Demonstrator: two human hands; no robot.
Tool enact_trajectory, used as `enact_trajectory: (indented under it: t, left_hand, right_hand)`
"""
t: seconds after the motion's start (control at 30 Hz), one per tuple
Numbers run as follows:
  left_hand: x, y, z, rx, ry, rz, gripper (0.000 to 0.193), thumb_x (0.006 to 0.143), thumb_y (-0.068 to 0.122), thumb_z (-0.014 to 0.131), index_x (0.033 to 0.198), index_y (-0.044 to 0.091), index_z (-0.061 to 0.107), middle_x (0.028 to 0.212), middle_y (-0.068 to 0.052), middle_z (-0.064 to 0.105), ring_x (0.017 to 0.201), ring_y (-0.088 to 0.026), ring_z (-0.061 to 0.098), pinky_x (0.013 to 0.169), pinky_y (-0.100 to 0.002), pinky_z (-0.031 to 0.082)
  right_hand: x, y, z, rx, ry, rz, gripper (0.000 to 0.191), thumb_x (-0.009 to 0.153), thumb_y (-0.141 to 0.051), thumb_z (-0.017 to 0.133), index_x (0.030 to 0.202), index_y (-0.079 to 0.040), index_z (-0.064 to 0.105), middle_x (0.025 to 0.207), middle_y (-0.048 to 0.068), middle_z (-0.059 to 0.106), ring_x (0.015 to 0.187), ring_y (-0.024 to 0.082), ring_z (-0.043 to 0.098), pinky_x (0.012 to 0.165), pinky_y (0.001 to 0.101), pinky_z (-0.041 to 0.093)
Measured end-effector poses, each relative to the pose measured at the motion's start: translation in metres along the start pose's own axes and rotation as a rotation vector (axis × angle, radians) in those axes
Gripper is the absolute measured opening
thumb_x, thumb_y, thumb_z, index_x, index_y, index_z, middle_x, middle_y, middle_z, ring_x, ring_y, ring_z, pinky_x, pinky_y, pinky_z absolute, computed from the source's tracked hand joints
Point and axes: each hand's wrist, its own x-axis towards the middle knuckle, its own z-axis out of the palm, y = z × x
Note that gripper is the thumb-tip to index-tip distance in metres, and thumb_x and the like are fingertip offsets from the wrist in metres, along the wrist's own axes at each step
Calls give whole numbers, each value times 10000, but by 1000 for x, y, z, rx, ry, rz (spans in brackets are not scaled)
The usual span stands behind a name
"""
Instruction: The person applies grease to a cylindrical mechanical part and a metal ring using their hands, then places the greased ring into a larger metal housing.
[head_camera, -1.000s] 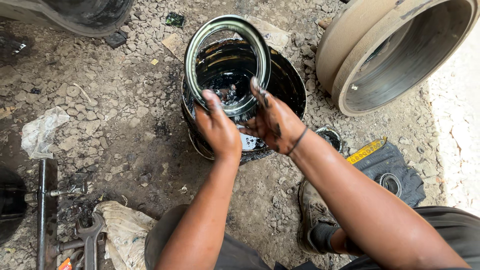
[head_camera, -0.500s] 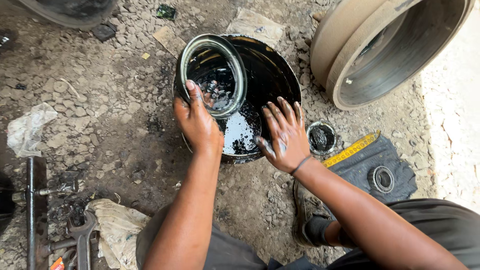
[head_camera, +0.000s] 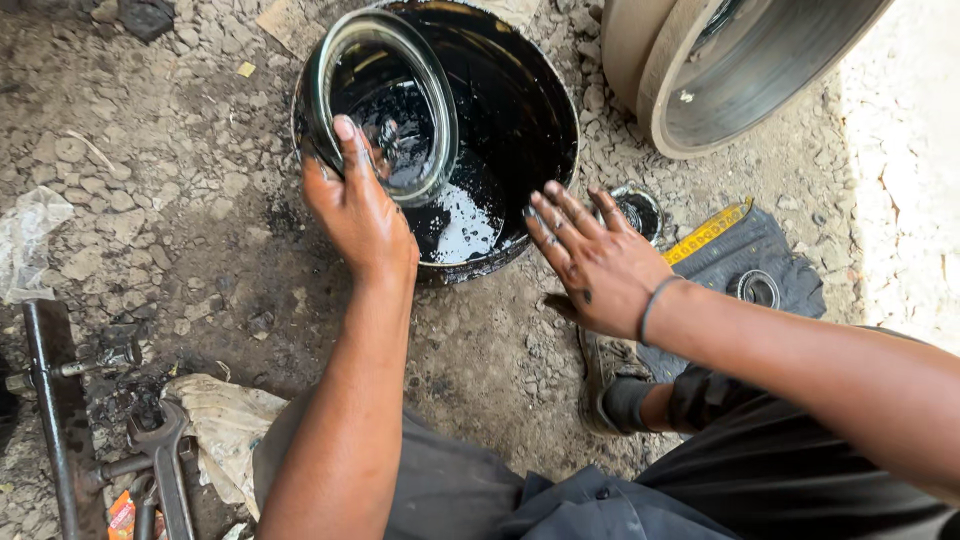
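Note:
My left hand (head_camera: 360, 215) grips the near rim of a large oily metal ring (head_camera: 385, 105), tilted up over the left side of a round black pan (head_camera: 530, 110) that holds dark oil (head_camera: 460, 220). My right hand (head_camera: 590, 255) hovers just outside the pan's near right rim, fingers spread and smeared black, holding nothing. A dark band circles its wrist.
A big metal drum (head_camera: 740, 70) lies on its side at the top right. A small round bearing (head_camera: 635, 210), a dark cloth (head_camera: 760, 260) and a yellow strip (head_camera: 710, 230) lie to the right. Wrenches (head_camera: 165, 450), a metal bar (head_camera: 55, 400) and a dirty rag (head_camera: 225, 425) lie at lower left on gravel.
My right hand has let go of the ring and drawn back out of the pan. My left hand alone now holds the ring, shifted to the pan's left side.

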Motion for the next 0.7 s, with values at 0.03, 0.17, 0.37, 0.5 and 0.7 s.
enact_trajectory:
  t: [0.03, 0.17, 0.37, 0.5, 0.7]
  left_hand:
    - [-3, 1, 0, -14, -3, -11, 231, 1106, 274, 619, 1004, 70, 583, 870, 38, 533, 790, -65, 494, 700, -253, 415]
    - [-10, 6, -3, -19, -35, -54, 230, 1105, 272, 626, 1006, 67, 592, 890, 33, 562, 818, -67, 525, 737, -246, 447]
    - [-15, 5, -4, -7, -22, -58, 138, 1032, 88, 732, 1083, 26, 620, 953, -10, 628, 861, -89, 600, 799, -245, 510]
    - [-21, 16, -4, -76, -127, -127, 239, 965, 17, 762, 1148, 8, 608, 1046, -59, 655, 925, -134, 666, 877, -284, 571]
    - [-48, 23, 12, 223, -266, -29, 435, 931, 54, 793, 1286, 29, 543, 1120, -58, 638, 973, -127, 637, 869, -270, 560]
  right_hand:
    - [-6, -1, -6, -90, -23, -26, 918, 834, -495, 621, 1545, 6, 326, 1638, 222, 274, 1503, 348, 196, 1170, 584, 168]
    - [-12, 2, -27, -68, 34, -70, 734, 838, -445, 643, 1424, -17, 532, 1530, 194, 477, 1498, 361, 328, 1141, 604, 253]
    - [26, 32, -34, 546, 193, 132, 296, 945, -239, 668, 1170, -56, 729, 1135, 149, 740, 1076, 338, 693, 930, 447, 562]
    - [54, 63, -38, 1069, 147, 284, 287, 969, -239, 638, 1154, -30, 704, 1064, 107, 770, 983, 225, 747, 840, 354, 597]
    - [81, 67, -23, 1770, 207, 284, 429, 965, -217, 592, 1315, 3, 474, 1100, 84, 760, 1017, 193, 758, 791, 326, 636]
